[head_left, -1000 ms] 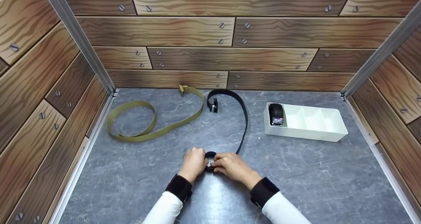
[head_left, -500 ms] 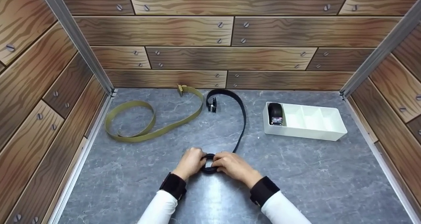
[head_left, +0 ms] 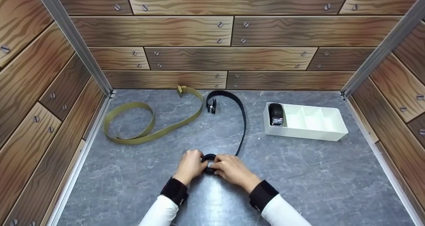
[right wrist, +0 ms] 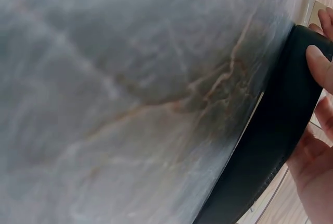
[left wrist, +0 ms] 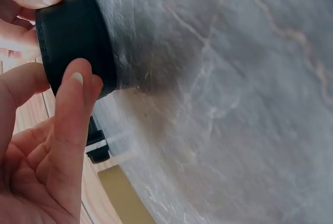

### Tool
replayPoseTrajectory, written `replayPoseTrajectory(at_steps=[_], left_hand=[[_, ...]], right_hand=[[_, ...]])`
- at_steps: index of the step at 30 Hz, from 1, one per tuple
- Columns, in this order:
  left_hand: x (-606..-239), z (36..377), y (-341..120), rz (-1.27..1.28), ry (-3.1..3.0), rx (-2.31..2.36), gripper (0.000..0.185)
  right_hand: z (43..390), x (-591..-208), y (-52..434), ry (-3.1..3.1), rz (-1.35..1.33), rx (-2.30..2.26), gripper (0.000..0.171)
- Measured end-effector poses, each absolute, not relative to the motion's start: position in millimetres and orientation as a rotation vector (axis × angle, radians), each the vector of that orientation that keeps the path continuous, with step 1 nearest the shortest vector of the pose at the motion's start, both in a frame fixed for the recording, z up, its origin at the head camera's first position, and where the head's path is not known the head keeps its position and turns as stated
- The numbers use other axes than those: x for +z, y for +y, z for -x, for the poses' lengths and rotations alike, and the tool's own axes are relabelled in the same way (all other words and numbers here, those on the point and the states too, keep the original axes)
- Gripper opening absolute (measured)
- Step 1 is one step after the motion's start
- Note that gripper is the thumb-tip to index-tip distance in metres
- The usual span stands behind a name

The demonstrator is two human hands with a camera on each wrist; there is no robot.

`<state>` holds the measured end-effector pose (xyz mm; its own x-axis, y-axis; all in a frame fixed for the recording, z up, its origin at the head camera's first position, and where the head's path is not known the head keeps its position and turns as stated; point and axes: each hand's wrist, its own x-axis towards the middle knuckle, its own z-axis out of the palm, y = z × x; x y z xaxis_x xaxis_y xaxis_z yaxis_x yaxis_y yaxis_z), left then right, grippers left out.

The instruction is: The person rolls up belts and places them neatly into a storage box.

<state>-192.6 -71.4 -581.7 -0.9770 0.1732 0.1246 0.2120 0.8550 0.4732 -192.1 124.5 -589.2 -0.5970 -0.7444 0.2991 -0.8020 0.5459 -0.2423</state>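
Long black leather belt point(head_left: 244, 119): near end coiled at front centre of grey marble tabletop point(head_left: 298, 173), tail running back. Looks limp, springy; likely uncoils unless pinched at coil rim. Left hand point(head_left: 191, 164), right hand point(head_left: 232, 169) both pinch coil.

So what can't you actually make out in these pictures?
- Head view: the rolled end of the black belt is mostly covered by the left hand and right hand; how many turns it has is hidden.
- Head view: the dark roll in the white tray is too small to identify.
- Right wrist view: the right hand is cut off by the frame edge.
- Left wrist view: the table is blurred.
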Motion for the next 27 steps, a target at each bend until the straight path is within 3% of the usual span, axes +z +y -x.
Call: replayPoseTrajectory(at_steps=[10,21,27], left_hand=[[-579.6,196.1,-68.2,0.304,-3.025,-0.784,0.016],[-576.5,206.8,-76.3,0.701,-3.026,-0.721,0.021],[-577.1,201.0,-75.8,0.543,-3.062,-0.769,0.007]], right_hand=[[190.5,-588.8,123.4,-2.625,-1.321,0.527,0.026],[196.9,-581.4,136.0,-2.702,-1.478,0.625,0.025],[194.5,-585.2,132.9,-2.651,-1.449,0.598,0.018]])
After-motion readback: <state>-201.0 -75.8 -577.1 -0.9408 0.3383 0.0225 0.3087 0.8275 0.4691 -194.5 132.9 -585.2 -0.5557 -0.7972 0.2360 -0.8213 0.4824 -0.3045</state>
